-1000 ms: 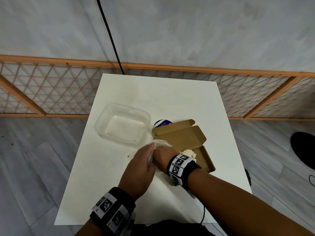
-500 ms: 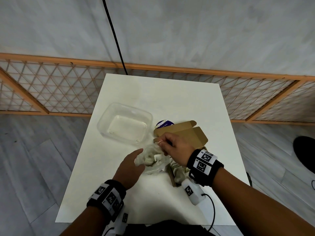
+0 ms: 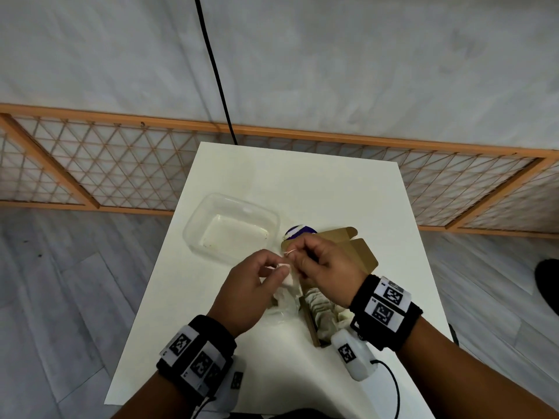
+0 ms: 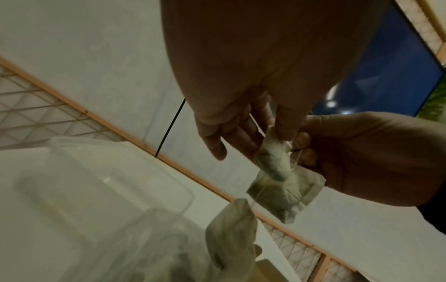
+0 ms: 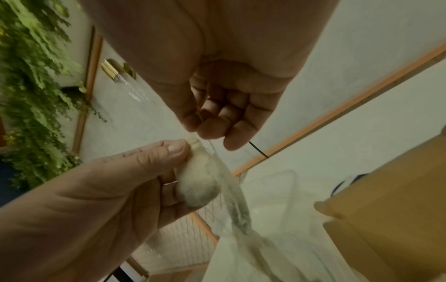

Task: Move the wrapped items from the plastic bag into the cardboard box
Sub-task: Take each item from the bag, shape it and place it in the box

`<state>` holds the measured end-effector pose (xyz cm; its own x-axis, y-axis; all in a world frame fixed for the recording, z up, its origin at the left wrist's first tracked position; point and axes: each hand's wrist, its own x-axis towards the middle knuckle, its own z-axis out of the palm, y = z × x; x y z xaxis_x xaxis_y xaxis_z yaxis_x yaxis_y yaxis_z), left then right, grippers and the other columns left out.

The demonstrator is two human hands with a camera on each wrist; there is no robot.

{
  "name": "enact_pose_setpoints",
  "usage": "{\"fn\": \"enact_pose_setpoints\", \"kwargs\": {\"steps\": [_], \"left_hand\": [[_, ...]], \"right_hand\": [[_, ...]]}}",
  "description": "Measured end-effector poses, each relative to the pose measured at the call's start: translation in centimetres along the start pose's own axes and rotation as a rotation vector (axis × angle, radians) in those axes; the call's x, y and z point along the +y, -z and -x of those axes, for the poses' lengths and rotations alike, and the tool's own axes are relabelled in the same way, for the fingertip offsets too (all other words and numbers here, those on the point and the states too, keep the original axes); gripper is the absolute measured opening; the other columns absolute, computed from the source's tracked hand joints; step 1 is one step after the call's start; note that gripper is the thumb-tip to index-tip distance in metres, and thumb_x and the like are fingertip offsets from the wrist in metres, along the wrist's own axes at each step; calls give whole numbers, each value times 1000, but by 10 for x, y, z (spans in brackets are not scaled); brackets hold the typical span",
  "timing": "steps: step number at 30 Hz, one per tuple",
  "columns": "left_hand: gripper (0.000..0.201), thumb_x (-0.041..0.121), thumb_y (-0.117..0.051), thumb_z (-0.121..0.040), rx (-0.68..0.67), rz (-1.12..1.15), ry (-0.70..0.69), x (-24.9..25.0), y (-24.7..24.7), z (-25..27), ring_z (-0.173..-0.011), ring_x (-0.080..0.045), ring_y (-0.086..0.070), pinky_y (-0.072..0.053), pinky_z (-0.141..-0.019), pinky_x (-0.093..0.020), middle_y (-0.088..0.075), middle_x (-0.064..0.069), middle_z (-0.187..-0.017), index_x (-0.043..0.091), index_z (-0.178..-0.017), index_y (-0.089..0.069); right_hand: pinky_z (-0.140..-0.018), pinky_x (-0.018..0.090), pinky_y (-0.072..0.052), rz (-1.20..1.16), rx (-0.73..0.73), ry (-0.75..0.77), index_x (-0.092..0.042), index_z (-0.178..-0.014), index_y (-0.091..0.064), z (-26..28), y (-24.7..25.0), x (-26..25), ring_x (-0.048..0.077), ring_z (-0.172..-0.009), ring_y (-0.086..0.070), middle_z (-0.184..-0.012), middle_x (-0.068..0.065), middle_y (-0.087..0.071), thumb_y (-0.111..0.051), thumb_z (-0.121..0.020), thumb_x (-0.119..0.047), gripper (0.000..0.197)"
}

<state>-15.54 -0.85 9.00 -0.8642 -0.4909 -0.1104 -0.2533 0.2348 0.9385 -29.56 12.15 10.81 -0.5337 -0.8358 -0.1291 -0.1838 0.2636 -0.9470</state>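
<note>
We hold both hands together above the middle of the white bench (image 3: 302, 182). Our left hand (image 3: 248, 294) pinches a small wrapped item (image 3: 286, 275) — a pale paper sachet — between thumb and fingers, and the left wrist view shows a second sachet (image 4: 284, 190) hanging below it on thin threads. Our right hand (image 3: 325, 267) has its fingers curled, thumb and forefinger pinched on a fine thread (image 3: 289, 252) just beside the left hand's thumb. Under the hands the clear plastic bag (image 3: 284, 309) lies crumpled on the bench, with more sachets visible inside it in the wrist views.

The cardboard box (image 3: 360, 255) sits just right of the bag, toward the bench's right edge, its lid flap open and tilted back; several wrapped items (image 3: 320, 309) already lie in its near end. A clear plastic tub (image 3: 233, 225) rests left of the box, nearer the left edge — a purple-and-white round thing (image 3: 298, 231) peeks out between tub and box, behind our knuckles. A black cable (image 3: 211, 71) runs up the wall beyond the far edge.
</note>
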Motion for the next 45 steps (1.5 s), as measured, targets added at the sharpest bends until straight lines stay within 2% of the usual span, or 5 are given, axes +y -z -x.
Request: {"fn": "enact_pose_setpoints", "kwargs": {"steps": [18, 25, 30, 35, 45], "left_hand": [[14, 19, -65, -101, -232, 191, 99, 56, 26, 3, -93, -36, -73, -53, -97, -53, -77, -15, -100, 13, -104, -77], [9, 22, -70, -92, 9, 284, -127, 67, 22, 2, -93, -31, -68, -58, -92, -52, -72, -4, -110, 15, -99, -73], [15, 2, -60, -100, 4, 535, -131, 81, 26, 1, -92, -14, -70, -54, -76, -23, -77, -5, -115, 10, -96, -71], [12, 10, -58, -99, 17, 852, -102, 97, 41, -2, -83, -19, -67, -56, -72, -32, -70, -11, -89, 12, -92, -67], [16, 9, -57, -104, 385, 313, -163, 72, 56, -6, -77, -32, -76, -57, -75, -20, -47, -12, -81, 24, -108, -59]], "right_hand": [[-78, 58, -54, 76, 198, 87, -28, -99, -67, -2, 24, -37, 34, -82, -62, -85, 11, -65, -61, -96, -48, 20], [-68, 14, -49, -33, 123, 70, -8, -102, -66, -3, 16, -46, 11, -70, -57, -94, 26, -66, -59, -103, -19, 13], [-75, 42, -57, -196, 93, 70, -10, -107, -65, -11, 4, -45, 31, -84, -68, -97, 9, -74, -55, -104, -13, 12], [-67, 31, -51, -233, 99, 36, -8, -97, -64, -14, 4, -45, 21, -68, -55, -75, 12, -58, -61, -102, -18, 12], [-70, 29, -55, -280, 94, 57, -1, -102, -63, 3, 35, -68, 19, -66, -59, -71, 8, -61, -56, -102, -9, 10]]}}
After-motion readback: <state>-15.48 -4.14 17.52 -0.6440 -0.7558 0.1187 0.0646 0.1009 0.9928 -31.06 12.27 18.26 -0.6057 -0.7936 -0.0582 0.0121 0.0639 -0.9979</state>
